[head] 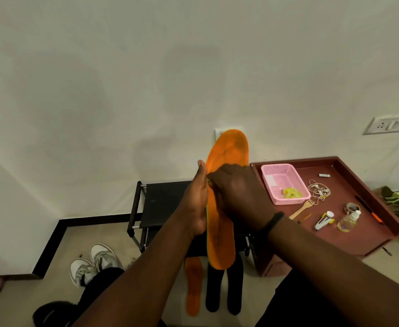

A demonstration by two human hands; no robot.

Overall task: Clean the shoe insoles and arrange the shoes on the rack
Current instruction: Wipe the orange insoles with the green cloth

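Left hand [195,204] grips the upright orange insole [226,161] at its edge; right hand [236,192] presses curled fingers against its face, contents not discernible.

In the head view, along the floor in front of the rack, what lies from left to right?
White sneakers → orange insole lying flat → two black insoles side by side.
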